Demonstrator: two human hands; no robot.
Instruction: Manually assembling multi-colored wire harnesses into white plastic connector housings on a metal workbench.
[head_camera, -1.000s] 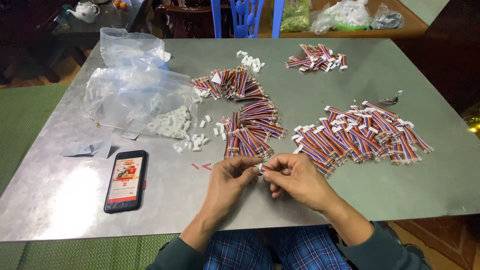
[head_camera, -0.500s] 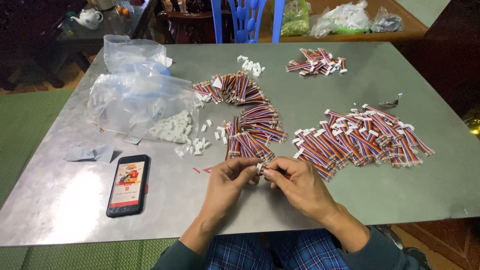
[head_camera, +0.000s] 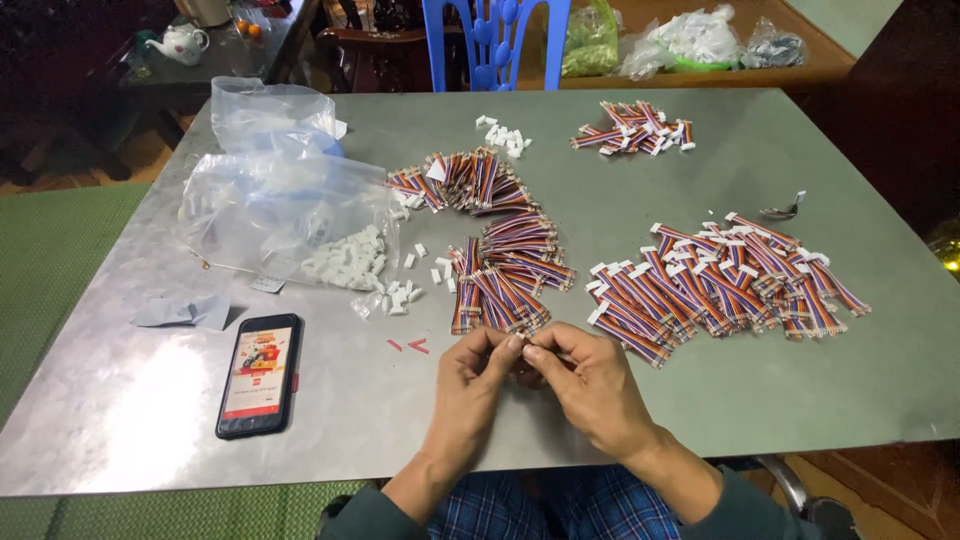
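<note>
1. Left hand (head_camera: 478, 372) and right hand (head_camera: 585, 380) are meeting fingertip to fingertip over the near edge of the grey worktop (head_camera: 700, 400); both are pinching one small piece (head_camera: 518, 352) between them.
2. That piece is sitting at the fingertips, mostly hidden; its long axis and heading cannot be told.
3. Two short red bits (head_camera: 410, 346) are lying just left of the left hand.
4. A black phone (head_camera: 260, 373), screen lit, is lying farther left, long axis running near to far.
5. Just beyond the hands, a heap of striped wire bundles (head_camera: 505, 275) is fanning out, ends pointing mostly toward the person.
6. To the right, a wider spread of finished wire leads (head_camera: 720, 280) with white plugs is lying aslant.
7. Left of centre, loose white plugs (head_camera: 350, 262) are spilling from a clear plastic bag (head_camera: 270, 190).
8. At the far edge, a smaller wire bundle (head_camera: 632, 126) is resting.
</note>
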